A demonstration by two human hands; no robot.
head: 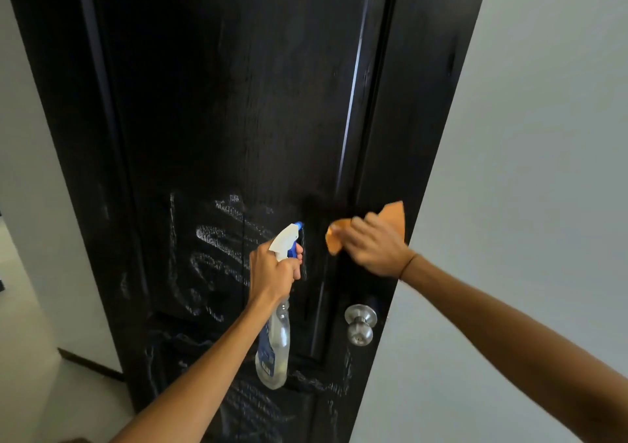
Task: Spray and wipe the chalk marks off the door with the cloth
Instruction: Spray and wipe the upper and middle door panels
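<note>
The door [238, 102] is black with a wood grain, and it fills the middle of the view from top to bottom. White chalk marks [217, 238] smear its lower half in rough strokes, thickest at about 8 o'clock from the centre of the view, with more scribbles near the bottom edge and a few flecks at the very top, near 12 o'clock. The upper panel between looks dark and mostly bare of chalk.

The left hand [273, 271] grips the neck of a clear spray bottle [273, 347], a finger curled on its blue trigger, the white and blue nozzle aimed at the door just beside the chalk. The right hand [372, 247], at about 3 o'clock from the nozzle, holds a bunched orange cloth [396, 216] against the door's right stile, with cloth showing on both sides of the fingers. A thin band circles that wrist.

A round metal doorknob [360, 323] sits at about 6 o'clock below the cloth. A pale wall [543, 136] stands to the right, and pale wall and floor [30, 374] show to the left.
</note>
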